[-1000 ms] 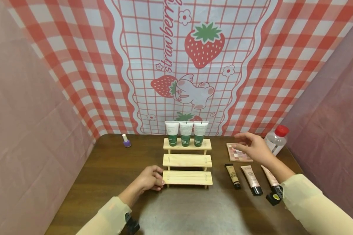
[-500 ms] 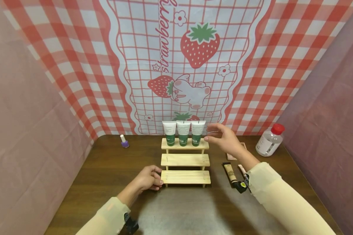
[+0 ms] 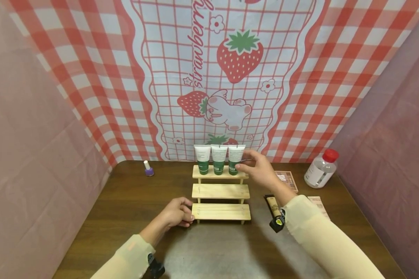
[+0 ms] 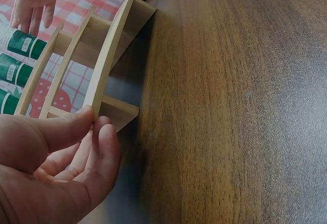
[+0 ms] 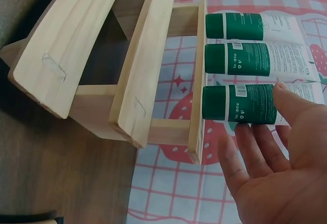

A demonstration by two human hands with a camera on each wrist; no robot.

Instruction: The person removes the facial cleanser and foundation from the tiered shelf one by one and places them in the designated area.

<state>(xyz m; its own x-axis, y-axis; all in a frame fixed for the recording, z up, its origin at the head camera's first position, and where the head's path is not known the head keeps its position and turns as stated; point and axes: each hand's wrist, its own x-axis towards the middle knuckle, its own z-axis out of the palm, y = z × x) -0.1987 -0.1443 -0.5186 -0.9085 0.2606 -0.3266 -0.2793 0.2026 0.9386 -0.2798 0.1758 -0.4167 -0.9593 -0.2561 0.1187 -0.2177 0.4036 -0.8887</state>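
Three white-and-green tubes stand caps down on the top tier of a wooden three-tier stand (image 3: 220,191). My right hand (image 3: 260,170) is at the rightmost tube (image 3: 235,158); in the right wrist view, the thumb of the hand (image 5: 286,152) lies over the front of that tube (image 5: 250,104), with the fingertips at its side and partly hidden behind it. My left hand (image 3: 174,213) pinches the left end of the lowest tier, thumb above and fingers below, as the left wrist view shows with the hand (image 4: 61,168) on the stand (image 4: 110,50).
A purple nail polish bottle (image 3: 148,169) stands at the left back. To the right are a palette (image 3: 289,179), a red-capped clear bottle (image 3: 321,170), a beige tube (image 3: 274,205) and a pink tube (image 3: 317,204), partly covered by my right sleeve. A checked cloth hangs behind.
My right hand has moved left from above the palette to the rightmost tube, its thumb now over the tube. The left hand has stayed on the stand.
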